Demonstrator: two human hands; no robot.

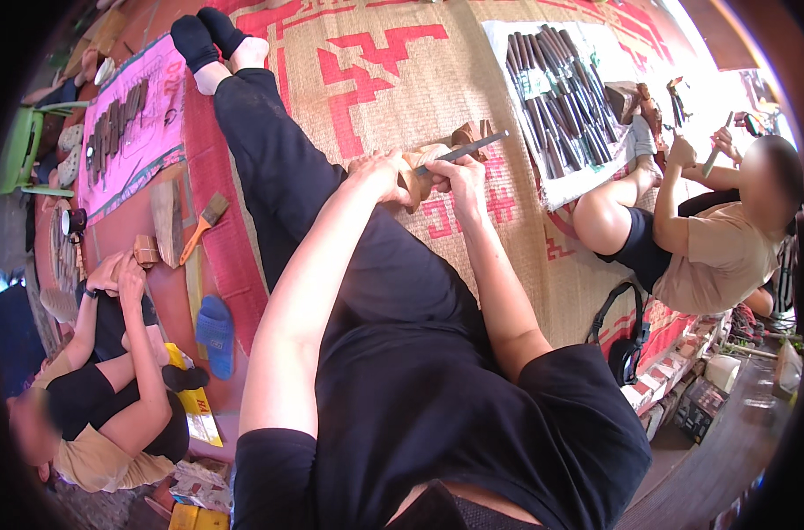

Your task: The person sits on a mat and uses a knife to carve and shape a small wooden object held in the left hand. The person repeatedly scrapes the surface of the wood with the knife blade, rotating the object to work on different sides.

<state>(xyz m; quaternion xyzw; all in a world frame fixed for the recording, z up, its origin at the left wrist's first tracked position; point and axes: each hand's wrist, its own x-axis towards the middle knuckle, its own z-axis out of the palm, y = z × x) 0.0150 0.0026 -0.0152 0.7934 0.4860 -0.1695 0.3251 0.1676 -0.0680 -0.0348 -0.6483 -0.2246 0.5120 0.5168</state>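
Frame centre: I see left hand [381, 174] gripping a wooden piece [410, 182], likely to steady it, right hand [460, 177] closed around a flat metal tool [480, 145].

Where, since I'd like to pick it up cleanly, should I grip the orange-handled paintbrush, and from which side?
Probably mid-handle, from above and the right: the paintbrush looks to be lying down, bristles toward the picture's upper right, its slim handle slanting lower left, and a wooden block sits close on its left.
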